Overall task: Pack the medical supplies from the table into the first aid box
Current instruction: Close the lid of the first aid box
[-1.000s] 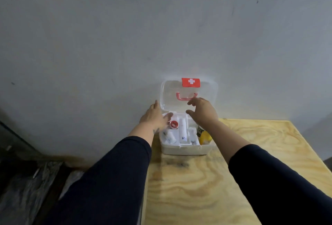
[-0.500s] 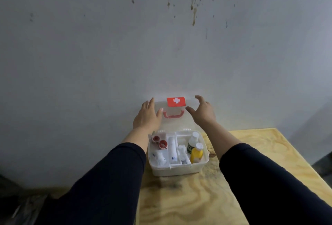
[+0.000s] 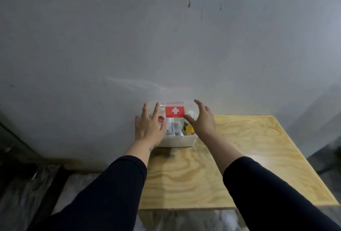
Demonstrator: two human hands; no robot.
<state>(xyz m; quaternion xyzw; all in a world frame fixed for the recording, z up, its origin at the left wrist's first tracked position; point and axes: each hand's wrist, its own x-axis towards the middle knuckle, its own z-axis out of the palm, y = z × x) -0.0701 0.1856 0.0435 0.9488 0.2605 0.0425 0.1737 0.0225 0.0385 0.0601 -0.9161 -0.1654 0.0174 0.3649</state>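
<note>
Your left hand [image 3: 149,126] and right hand [image 3: 202,120], fingers spread and holding nothing, flank the clear lid [image 3: 172,110] tilted over the first aid box [image 3: 177,141] at the counter's [image 3: 239,157] far edge; both are equally near.

My first aid box [image 3: 177,141] is white, its clear lid [image 3: 156,106] bearing a red label [image 3: 175,111] with a white cross. Inside, a yellow bottle [image 3: 189,129]. The table [image 3: 249,157] is pale swirled plywood (my sleeves [image 3: 110,194] are dark navy).

Both arms reach forward in dark sleeves; left hand [image 3: 148,127] and right hand [image 3: 202,120] spread flat at mid-frame, fingers apart.
</note>
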